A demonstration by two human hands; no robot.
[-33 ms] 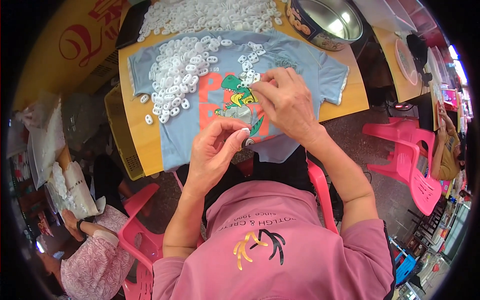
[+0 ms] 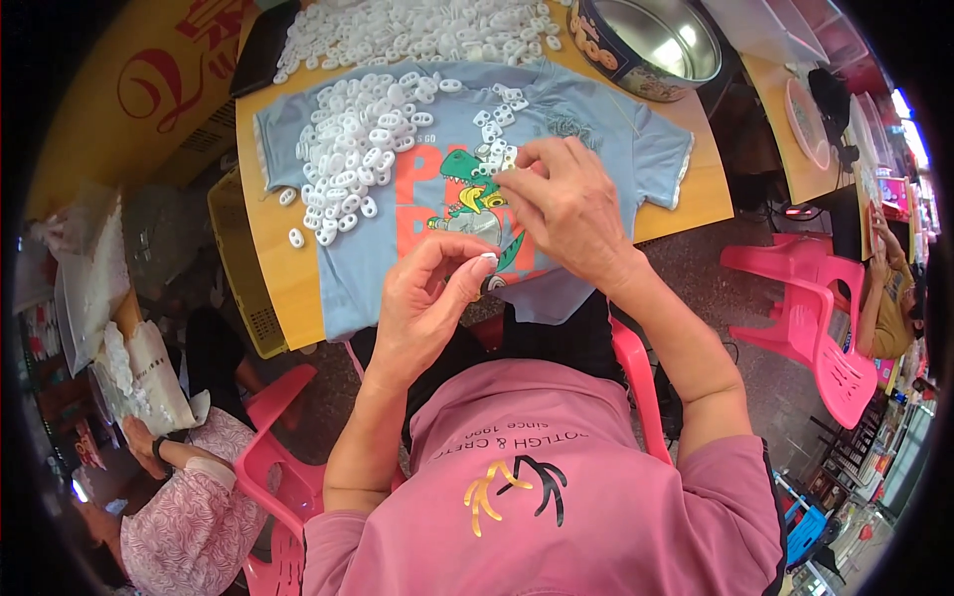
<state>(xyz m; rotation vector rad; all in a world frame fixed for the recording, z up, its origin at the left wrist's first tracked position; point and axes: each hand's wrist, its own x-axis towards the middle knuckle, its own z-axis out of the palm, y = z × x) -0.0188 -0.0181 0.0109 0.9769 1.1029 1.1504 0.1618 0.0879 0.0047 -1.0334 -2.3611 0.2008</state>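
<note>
A blue-grey T-shirt with a dinosaur print lies spread over the table. My left hand is closed above its lower edge, thumb and forefinger pinching a small white piece that is mostly hidden. Further up over the print, my right hand has its thumb and forefinger pressed together; what they hold, if anything, is too small to make out. Small white pieces with dark dots lie in a line up to these fingertips. White oval two-hole pieces are heaped on the shirt's left side.
A larger heap of white ovals covers the table's far side, beside a round metal tin. Greenish thread lies on the shirt. Pink plastic chairs stand around. One person sits at left, another at far right.
My right hand's fingers have shifted very slightly toward the left. My left hand keeps its pinch in the same place.
</note>
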